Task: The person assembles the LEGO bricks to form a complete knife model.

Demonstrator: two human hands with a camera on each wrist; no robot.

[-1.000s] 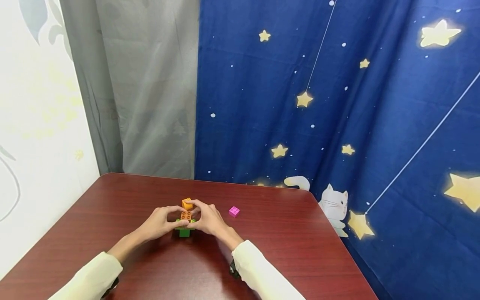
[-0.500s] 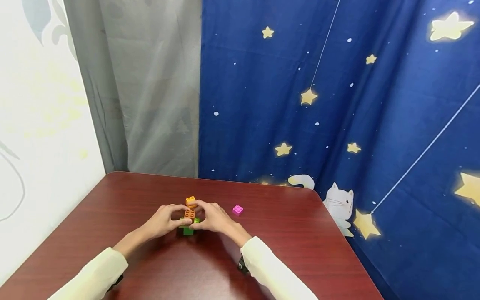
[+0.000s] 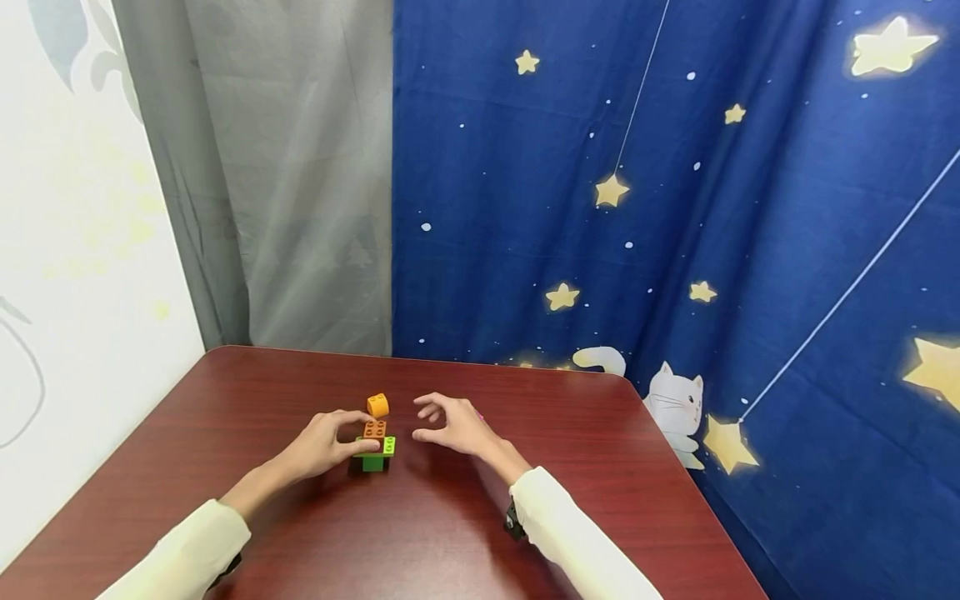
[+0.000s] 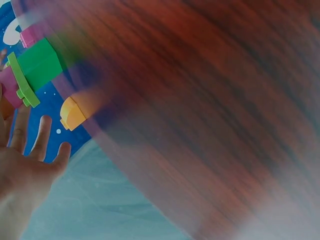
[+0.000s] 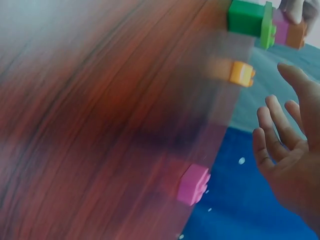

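A small stack of toy building blocks stands on the table: a dark green block (image 3: pixel 372 463) at the bottom, a light green plate (image 3: pixel 389 447), a purple block (image 5: pixel 281 27) and an orange-brown block (image 3: pixel 375 428) on top. My left hand (image 3: pixel 318 444) pinches the upper part of the stack between thumb and forefinger, its other fingers spread in the left wrist view. To the right of the stack, my right hand (image 3: pixel 457 427) is held apart from it, fingers loosely bent, with nothing in them. It largely covers a pink block (image 5: pixel 193 185) in the head view.
Behind the stack lies a yellow-orange block (image 3: pixel 378 405) with a curved side. The reddish-brown table (image 3: pixel 315 542) ends at a back edge near grey and blue star-patterned curtains (image 3: pixel 510 208). A white patterned surface (image 3: pixel 90 275) rises at the left.
My right hand has let go of the stack and moved right, now in front of the pink block. My left hand stays at the stack.
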